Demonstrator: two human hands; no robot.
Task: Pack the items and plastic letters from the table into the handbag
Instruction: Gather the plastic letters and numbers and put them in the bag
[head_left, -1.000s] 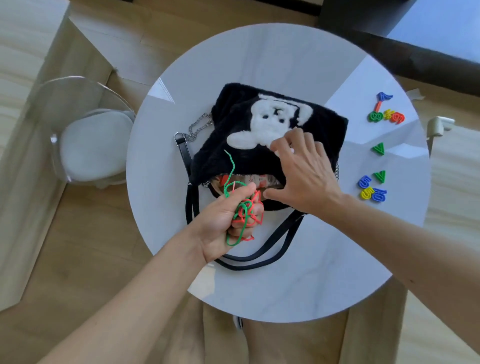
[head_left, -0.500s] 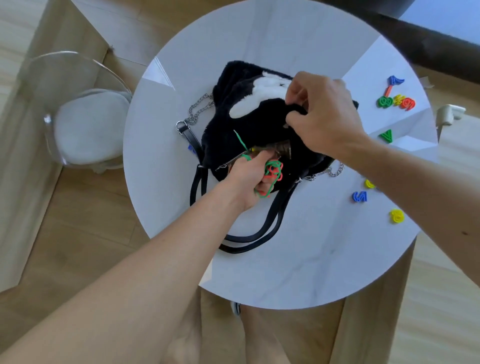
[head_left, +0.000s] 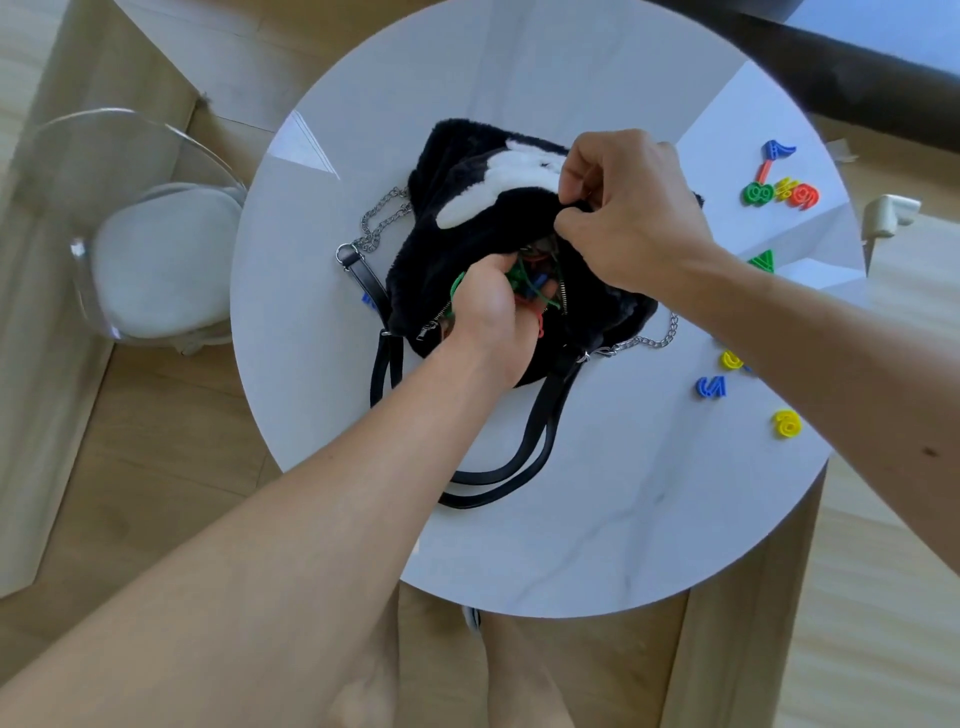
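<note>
A black furry handbag (head_left: 447, 249) with a white figure on it lies in the middle of the round white table (head_left: 597, 519). My right hand (head_left: 623, 208) pinches the bag's upper rim and holds the mouth open. My left hand (head_left: 493, 317) is at the mouth, shut on a tangle of green and red cords (head_left: 530, 291) that is partly inside the bag. Plastic letters lie to the right: a blue, orange, green, yellow and red cluster (head_left: 779, 187), a green triangle (head_left: 762, 260), a yellow piece (head_left: 731, 359), a blue piece (head_left: 710, 387) and a yellow piece (head_left: 787, 423).
The bag's black straps (head_left: 524, 457) loop toward me over the table, and silver chains (head_left: 382, 223) trail at both sides. A small blue piece (head_left: 368, 299) shows by the left strap. A clear chair with a white cushion (head_left: 156, 260) stands at the left.
My left hand has pushed the cord tangle forward into the bag's mouth. My right hand lifted the bag's rim and folded the top back. Some letters at the right have shifted.
</note>
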